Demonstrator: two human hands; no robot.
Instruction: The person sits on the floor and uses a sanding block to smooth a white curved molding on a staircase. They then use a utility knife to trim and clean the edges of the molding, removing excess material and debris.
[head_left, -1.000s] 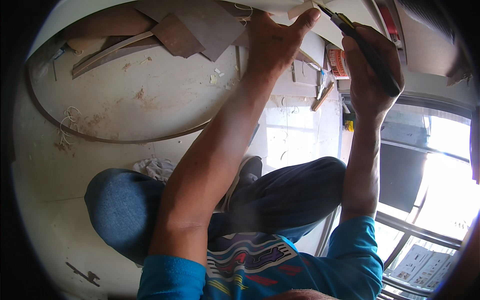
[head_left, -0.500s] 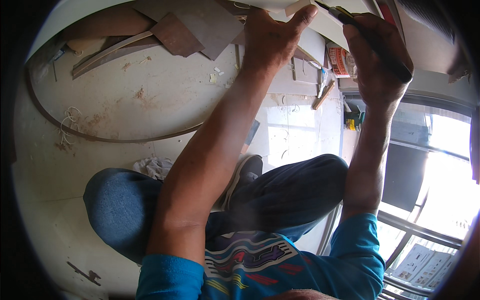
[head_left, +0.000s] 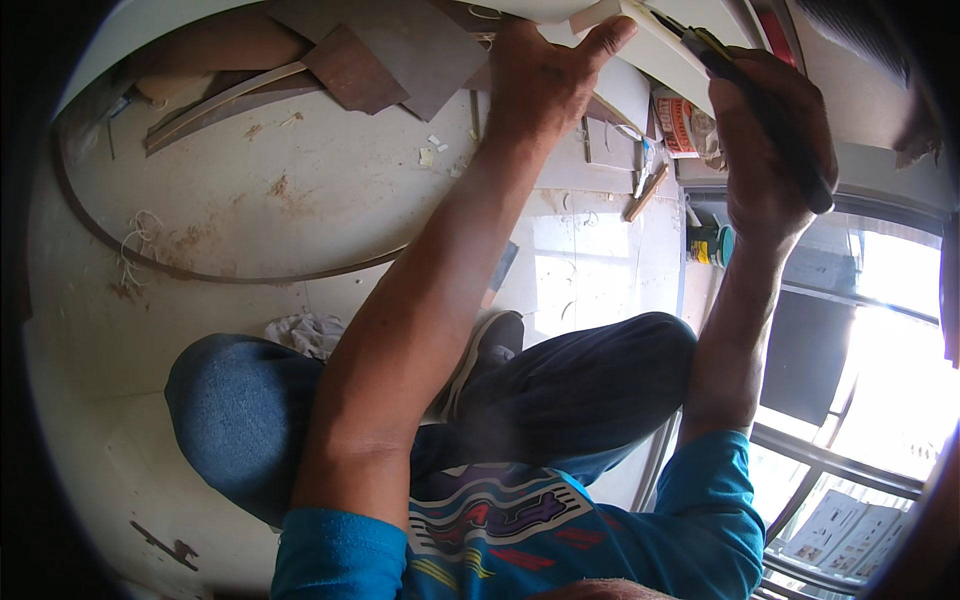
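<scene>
My right hand (head_left: pixel 770 140) is closed round a black utility knife (head_left: pixel 765 110), its pointed tip at the edge of a white panel (head_left: pixel 665 45) along the top. My left hand (head_left: pixel 545 85) is at the same panel, left of the knife. Its thumb stretches out toward the blade, while the other fingers are hidden behind the panel's rim. A small pale strip (head_left: pixel 597 15) shows just above that thumb. Clear of the panel, the knife's rear end sticks out below my right palm.
Brown and grey sheet offcuts (head_left: pixel 400 55) lie at the far left. A curved dark edging strip (head_left: pixel 230 278) runs over the floor. Beyond my hands are a red-and-white container (head_left: pixel 675 120), a wooden stick (head_left: pixel 648 193) and a green can (head_left: pixel 712 245). A window frame (head_left: pixel 830 460) stands at right.
My right hand has drawn the knife a little to the right and toward me. My left hand has hardly moved.
</scene>
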